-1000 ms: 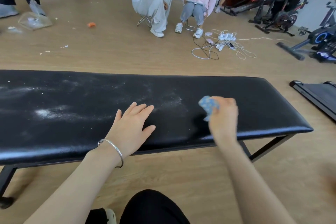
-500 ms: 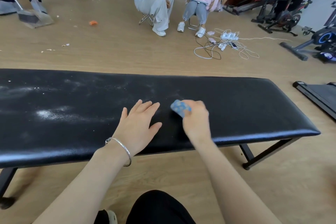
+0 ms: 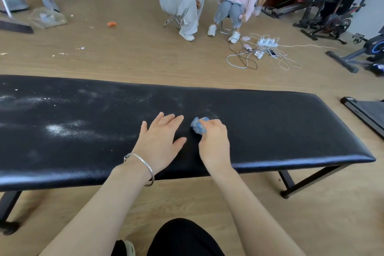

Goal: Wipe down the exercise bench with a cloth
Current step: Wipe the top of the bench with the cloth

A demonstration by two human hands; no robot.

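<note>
R grip (image 3: 214,141) pinches balled cloth (image 3: 198,125), poking out fwd-left, on bench (image 3: 291,131).

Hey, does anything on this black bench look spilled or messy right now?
Yes. White powder is scattered over the left half of the bench, thickest in a patch left of the left hand, which rests flat on the bench. The right end looks clean. The right hand grips a balled blue cloth beside it.

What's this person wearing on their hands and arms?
Both forearms are bare, with no sleeves or gloves in view. The left hand has a thin silver bangle round its wrist. The right hand shows no ring, watch or bracelet.
</note>
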